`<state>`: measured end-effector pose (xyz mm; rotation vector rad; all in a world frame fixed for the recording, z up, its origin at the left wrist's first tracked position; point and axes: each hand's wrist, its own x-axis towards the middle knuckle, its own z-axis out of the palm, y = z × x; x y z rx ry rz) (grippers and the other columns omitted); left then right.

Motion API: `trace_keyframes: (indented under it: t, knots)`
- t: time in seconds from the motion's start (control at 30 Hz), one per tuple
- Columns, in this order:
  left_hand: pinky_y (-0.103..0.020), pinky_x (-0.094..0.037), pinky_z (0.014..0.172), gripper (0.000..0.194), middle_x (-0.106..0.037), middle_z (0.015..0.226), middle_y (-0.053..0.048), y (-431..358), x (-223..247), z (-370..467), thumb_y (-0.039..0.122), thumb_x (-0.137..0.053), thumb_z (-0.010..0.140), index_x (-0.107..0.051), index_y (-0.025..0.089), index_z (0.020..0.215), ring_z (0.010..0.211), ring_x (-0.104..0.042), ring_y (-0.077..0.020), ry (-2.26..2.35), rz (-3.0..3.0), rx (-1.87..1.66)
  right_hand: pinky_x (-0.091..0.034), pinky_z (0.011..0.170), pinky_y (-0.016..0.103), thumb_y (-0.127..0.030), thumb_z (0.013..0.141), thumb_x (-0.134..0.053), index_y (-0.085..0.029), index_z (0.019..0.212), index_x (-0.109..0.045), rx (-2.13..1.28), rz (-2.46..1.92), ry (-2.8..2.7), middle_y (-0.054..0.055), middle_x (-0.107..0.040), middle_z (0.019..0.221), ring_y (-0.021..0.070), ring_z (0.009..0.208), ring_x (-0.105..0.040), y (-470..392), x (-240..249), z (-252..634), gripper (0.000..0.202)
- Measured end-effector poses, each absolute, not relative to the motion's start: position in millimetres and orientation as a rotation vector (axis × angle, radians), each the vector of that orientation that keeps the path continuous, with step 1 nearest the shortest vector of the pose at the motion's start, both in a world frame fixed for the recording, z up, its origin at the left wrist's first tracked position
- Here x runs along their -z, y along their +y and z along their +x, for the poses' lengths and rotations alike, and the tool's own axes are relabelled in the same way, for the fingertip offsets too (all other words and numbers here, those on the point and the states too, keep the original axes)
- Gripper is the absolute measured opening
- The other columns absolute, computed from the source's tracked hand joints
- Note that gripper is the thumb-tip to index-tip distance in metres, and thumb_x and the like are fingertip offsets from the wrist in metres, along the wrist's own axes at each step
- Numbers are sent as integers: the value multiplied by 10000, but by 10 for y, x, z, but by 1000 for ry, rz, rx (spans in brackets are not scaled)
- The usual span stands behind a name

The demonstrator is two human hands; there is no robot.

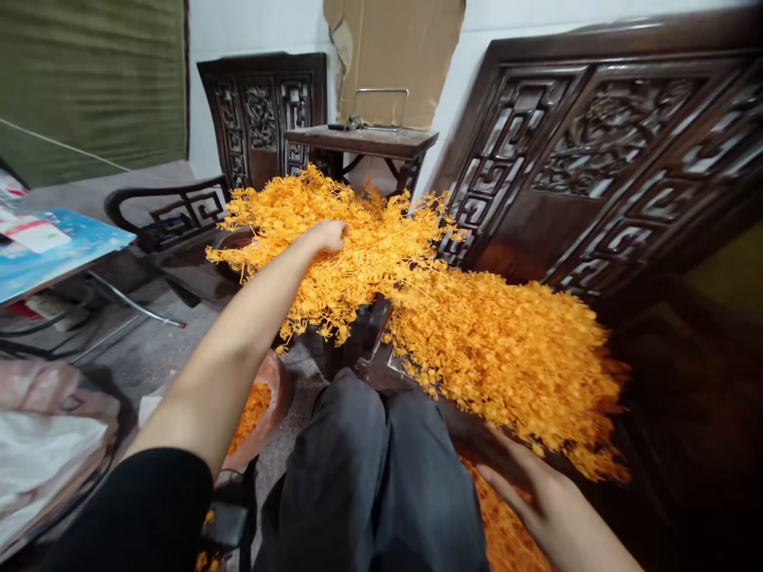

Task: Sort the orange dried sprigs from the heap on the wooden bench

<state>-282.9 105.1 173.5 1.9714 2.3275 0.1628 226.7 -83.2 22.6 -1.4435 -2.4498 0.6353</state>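
My left hand [329, 236] reaches into a large tangled heap of orange-yellow, spidery, plastic-looking pieces [369, 270] at the centre. Its fingers are curled into the strands, with the tips hidden among them. To the right, a denser heap of the same pieces [501, 342] lies on the dark wooden bench. Low at the right, my right hand [536, 485] is open, fingers stretched out and thumb apart, near the lower edge of that heap. More orange pieces [506, 524] show beneath it, beside my leg.
A pinkish tub [277, 405] with orange pieces stands on the floor at left. Carved bench backs [572, 159] line the wall, with a small wooden side table [363, 141] between them. A blue-topped folding table [65, 246] and a pale sack [48, 445] are at left.
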Motion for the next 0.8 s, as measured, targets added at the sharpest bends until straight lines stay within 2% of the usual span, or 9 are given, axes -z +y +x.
trace_keyframes:
  t: [0.1, 0.23, 0.33, 0.4, 0.47, 0.53, 0.6, 0.7, 0.8]
  knots:
    - [-304, -486, 954, 631, -711, 1150, -63, 1063, -1842, -2749, 164, -679, 646, -668, 222, 1274, 1054, -622, -230, 2298, 2002, -262, -573, 1011, 465, -605, 911, -534, -202, 1329, -646, -574, -1372, -2454, 105, -679, 1322, 318, 1183, -679, -857, -296, 2350, 592]
    - [-305, -500, 868, 413, -702, 988, -77, 1030, -2091, -2620, 205, -629, 720, -710, 150, 1121, 906, -620, -203, 2180, 1979, -746, -638, 871, 498, -615, 880, -568, -247, 1228, -695, -448, -1370, -2396, 95, -731, 1219, 351, 1042, -735, -794, -299, 2490, 522]
    - [-315, -500, 865, 468, -688, 1043, -93, 911, -2267, -2545, 227, -554, 806, -625, 131, 1259, 889, -623, -186, 2105, 1937, -997, -645, 835, 511, -617, 881, -565, -256, 1170, -709, -388, -1335, -2371, 98, -757, 1148, 356, 960, -755, -743, -345, 2456, 485]
    - [-339, -494, 900, 568, -679, 1132, -113, 763, -2327, -2486, 249, -565, 824, -534, 142, 1381, 948, -634, -205, 2114, 2001, -926, -641, 847, 506, -611, 896, -551, -257, 1134, -720, -373, -1283, -2363, 98, -766, 1115, 348, 931, -760, -729, -404, 2368, 459]
    - [-374, -485, 933, 618, -677, 1167, -145, 583, -2308, -2403, 285, -634, 795, -534, 132, 1386, 1014, -641, -253, 2208, 2061, -634, -639, 852, 497, -602, 915, -532, -253, 1120, -726, -364, -1238, -2354, 100, -770, 1097, 339, 917, -762, -728, -457, 2261, 449]
    - [-407, -482, 947, 524, -694, 1131, -173, 419, -2206, -2313, 346, -666, 780, -644, 108, 1247, 1044, -645, -300, 2259, 2066, -234, -639, 845, 486, -592, 931, -522, -250, 1115, -731, -351, -1201, -2358, 99, -773, 1083, 331, 907, -763, -731, -484, 2162, 441]
    - [-415, -491, 932, 423, -714, 1072, -172, 312, -2060, -2253, 406, -628, 813, -712, 112, 1105, 1020, -656, -304, 2192, 2074, 18, -640, 825, 472, -581, 944, -517, -248, 1107, -732, -313, -1166, -2371, 93, -776, 1075, 322, 895, -765, -727, -497, 2083, 428]
    - [-396, -510, 875, 304, -728, 965, -142, 278, -1899, -2252, 360, -582, 837, -740, 133, 965, 929, -673, -272, 2128, 2106, 40, -638, 760, 434, -540, 968, -511, -246, 1107, -726, -212, -1073, -2414, 77, -780, 1049, 296, 857, -767, -703, -606, 1980, 389]
    - [-413, -513, 870, 236, -718, 898, -139, 312, -1948, -2271, 270, -542, 842, -724, 127, 889, 906, -676, -272, 2252, 2078, -277, -617, 696, 387, -474, 986, -519, -256, 1137, -712, -109, -887, -2474, 61, -777, 1004, 257, 807, -758, -657, -955, 1826, 328]
